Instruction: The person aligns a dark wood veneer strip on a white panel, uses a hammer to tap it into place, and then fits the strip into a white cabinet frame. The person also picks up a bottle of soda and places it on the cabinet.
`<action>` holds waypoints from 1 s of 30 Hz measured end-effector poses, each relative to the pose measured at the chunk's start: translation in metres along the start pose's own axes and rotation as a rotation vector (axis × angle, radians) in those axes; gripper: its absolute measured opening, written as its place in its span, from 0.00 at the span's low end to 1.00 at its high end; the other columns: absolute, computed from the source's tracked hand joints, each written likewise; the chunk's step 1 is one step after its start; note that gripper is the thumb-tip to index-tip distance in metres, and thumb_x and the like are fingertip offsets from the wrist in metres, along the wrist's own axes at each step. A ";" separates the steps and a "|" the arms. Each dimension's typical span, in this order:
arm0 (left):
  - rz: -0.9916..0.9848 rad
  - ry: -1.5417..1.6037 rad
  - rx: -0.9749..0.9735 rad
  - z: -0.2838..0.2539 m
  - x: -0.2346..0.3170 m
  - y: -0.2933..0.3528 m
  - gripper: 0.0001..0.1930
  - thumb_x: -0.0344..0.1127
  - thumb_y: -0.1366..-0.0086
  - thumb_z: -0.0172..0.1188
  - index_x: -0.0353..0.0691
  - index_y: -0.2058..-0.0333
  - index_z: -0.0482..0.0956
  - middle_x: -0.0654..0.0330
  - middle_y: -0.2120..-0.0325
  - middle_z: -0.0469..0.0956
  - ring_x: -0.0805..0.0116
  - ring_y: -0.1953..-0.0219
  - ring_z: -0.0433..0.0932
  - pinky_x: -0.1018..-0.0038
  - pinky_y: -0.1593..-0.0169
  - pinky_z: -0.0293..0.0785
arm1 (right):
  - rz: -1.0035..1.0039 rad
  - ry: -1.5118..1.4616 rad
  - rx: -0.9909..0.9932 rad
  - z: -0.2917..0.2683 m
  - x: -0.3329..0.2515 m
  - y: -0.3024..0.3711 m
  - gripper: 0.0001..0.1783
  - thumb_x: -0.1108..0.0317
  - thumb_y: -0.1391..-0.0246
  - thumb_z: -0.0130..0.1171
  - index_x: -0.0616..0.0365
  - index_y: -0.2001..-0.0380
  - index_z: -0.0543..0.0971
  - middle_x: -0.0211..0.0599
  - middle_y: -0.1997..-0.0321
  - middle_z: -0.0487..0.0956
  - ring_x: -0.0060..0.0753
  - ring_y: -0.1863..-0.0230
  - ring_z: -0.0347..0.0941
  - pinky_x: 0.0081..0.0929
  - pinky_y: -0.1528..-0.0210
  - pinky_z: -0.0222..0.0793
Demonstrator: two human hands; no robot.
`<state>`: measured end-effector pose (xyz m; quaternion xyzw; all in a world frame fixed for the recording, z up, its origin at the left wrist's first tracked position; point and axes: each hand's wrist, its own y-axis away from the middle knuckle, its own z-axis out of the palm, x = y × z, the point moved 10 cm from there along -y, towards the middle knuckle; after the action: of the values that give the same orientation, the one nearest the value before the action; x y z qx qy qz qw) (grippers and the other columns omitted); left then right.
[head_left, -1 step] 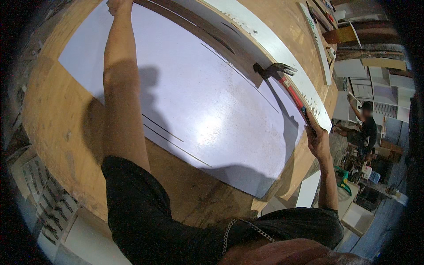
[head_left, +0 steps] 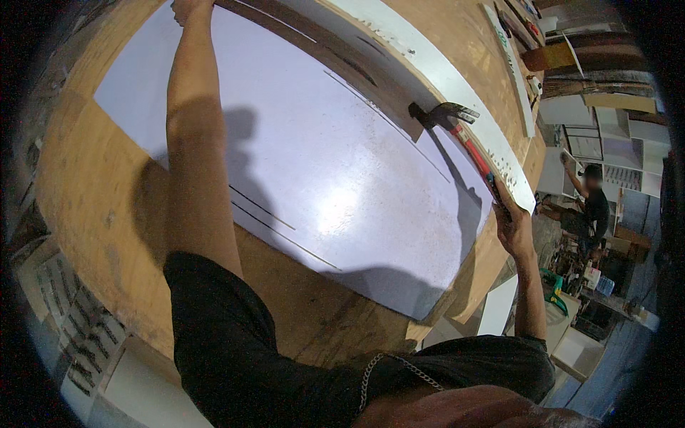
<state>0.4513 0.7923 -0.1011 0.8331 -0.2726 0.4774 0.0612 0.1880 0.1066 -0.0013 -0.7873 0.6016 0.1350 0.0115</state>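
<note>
My right hand [head_left: 512,221] is closed round the handle of a claw hammer [head_left: 467,139] with a red grip and a dark head. The same hand lies against the near right end of a long white board [head_left: 457,89], which stands on edge along the far side of a flat white panel [head_left: 300,143]. Thin dark slots run in lines across the panel. At the top edge of the picture, my left hand [head_left: 191,11] looks closed near the far left end of the boards; its fingers are partly cut off, and what they grip is hidden.
A wooden worktable [head_left: 93,192] carries the panel. Along its far side lie a narrow white strip [head_left: 512,71] and several tools. To the right, another person [head_left: 594,203] works among white cabinets [head_left: 621,132]. Green-handled pliers [head_left: 555,291] lie on a surface at the lower right.
</note>
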 end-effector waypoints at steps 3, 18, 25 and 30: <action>-0.002 0.017 -0.008 0.003 -0.005 -0.006 0.35 0.35 0.55 0.73 0.40 0.48 0.67 0.44 0.54 0.77 0.49 0.51 0.77 0.62 0.45 0.71 | -0.026 -0.002 -0.005 -0.002 -0.002 -0.001 0.30 0.78 0.43 0.54 0.44 0.37 0.67 0.52 0.44 0.75 0.52 0.41 0.70 0.38 0.41 0.67; 0.013 0.133 -0.006 0.008 -0.015 -0.020 0.37 0.32 0.55 0.73 0.34 0.47 0.64 0.43 0.52 0.76 0.49 0.49 0.76 0.64 0.44 0.71 | 0.013 0.023 -0.045 -0.008 -0.016 -0.006 0.31 0.77 0.43 0.54 0.42 0.36 0.66 0.53 0.46 0.75 0.55 0.44 0.72 0.41 0.43 0.70; 0.232 0.531 -0.482 0.054 0.016 0.006 0.46 0.21 0.62 0.75 0.29 0.42 0.60 0.48 0.48 0.73 0.54 0.46 0.72 0.69 0.39 0.67 | 0.057 -0.072 -0.087 0.002 -0.010 -0.004 0.34 0.84 0.47 0.52 0.50 0.36 0.66 0.51 0.38 0.70 0.49 0.34 0.63 0.41 0.34 0.55; 0.263 0.314 -0.205 0.041 0.019 0.031 0.49 0.24 0.63 0.76 0.36 0.40 0.58 0.50 0.46 0.72 0.55 0.44 0.71 0.70 0.39 0.66 | -0.056 0.018 -0.046 -0.005 -0.019 -0.008 0.34 0.83 0.46 0.52 0.49 0.36 0.66 0.50 0.38 0.70 0.49 0.35 0.64 0.40 0.35 0.57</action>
<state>0.4740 0.7436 -0.1121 0.6954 -0.4129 0.5748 0.1243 0.1920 0.1255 0.0069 -0.8049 0.5763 0.1416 -0.0083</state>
